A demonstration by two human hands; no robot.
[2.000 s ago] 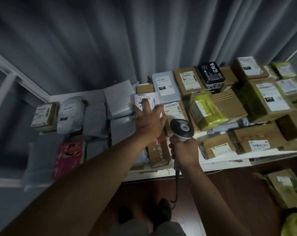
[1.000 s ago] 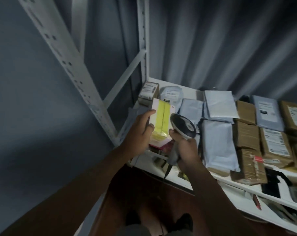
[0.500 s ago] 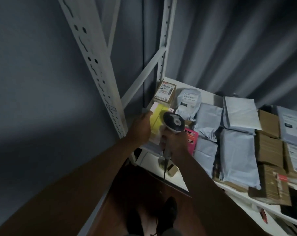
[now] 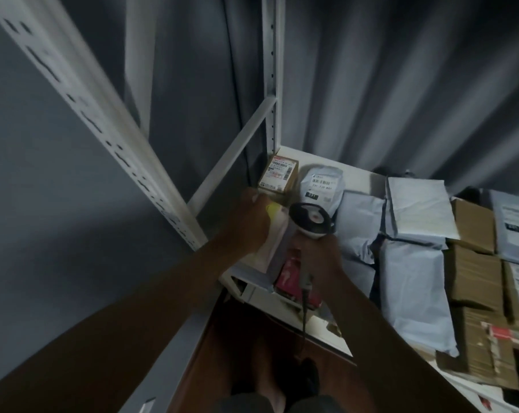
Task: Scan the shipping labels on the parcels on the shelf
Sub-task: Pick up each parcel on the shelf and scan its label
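Hands both busy at the shelf's [image 4: 285, 296] left end. Left hand [image 4: 252, 222] is curled round the white-and-yellow box [image 4: 274, 234], which half a second ago stood more upright with lots of yellow showing; now it's tipped down onto the shelf edge and only a sliver of yellow peeks past the knuckles. Right hand [image 4: 317, 254] grips the barcode scanner [image 4: 310, 217] by its handle, head just at the box's 3 o'clock, same as before. View has swung a bit closer. Labelled cardboard box [image 4: 279, 177] sits at 12 o'clock from the left hand in the back corner, with a labelled grey mailer bag [image 4: 322, 186] beside it. Pink packet [image 4: 291, 275] lies under the right wrist.
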